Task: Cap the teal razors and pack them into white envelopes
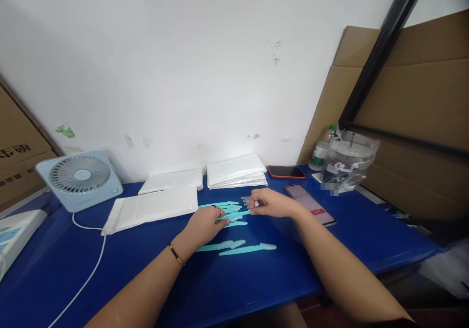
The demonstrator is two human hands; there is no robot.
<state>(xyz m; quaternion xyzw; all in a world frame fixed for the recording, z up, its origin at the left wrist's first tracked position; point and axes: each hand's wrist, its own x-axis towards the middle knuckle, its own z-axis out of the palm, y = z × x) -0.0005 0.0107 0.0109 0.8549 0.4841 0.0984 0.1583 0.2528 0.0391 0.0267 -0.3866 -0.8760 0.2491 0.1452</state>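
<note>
My left hand (pixel 205 224), with a bracelet at the wrist, is closed on the left end of a turquoise plastic stick (pixel 238 214). At the stick's right end, my right hand (pixel 269 203) pinches with thumb and finger. Several similar turquoise sticks lie beneath and behind my hands on the blue table. Nearer the front, a separate turquoise stick (pixel 246 250) with a pale tip lies beside a small overlapping group (pixel 214 246). Small clear pieces (pixel 245 201) show just left of my right hand's fingers.
White packets (pixel 154 206) and a stack (pixel 236 171) lie along the wall. A blue fan (pixel 82 175) with a white cable stands left. At right are two phones (pixel 287 172) (pixel 311 205), a bottle (pixel 321 151) and a bagged cup (pixel 346 159) on the blue table (pixel 278 279).
</note>
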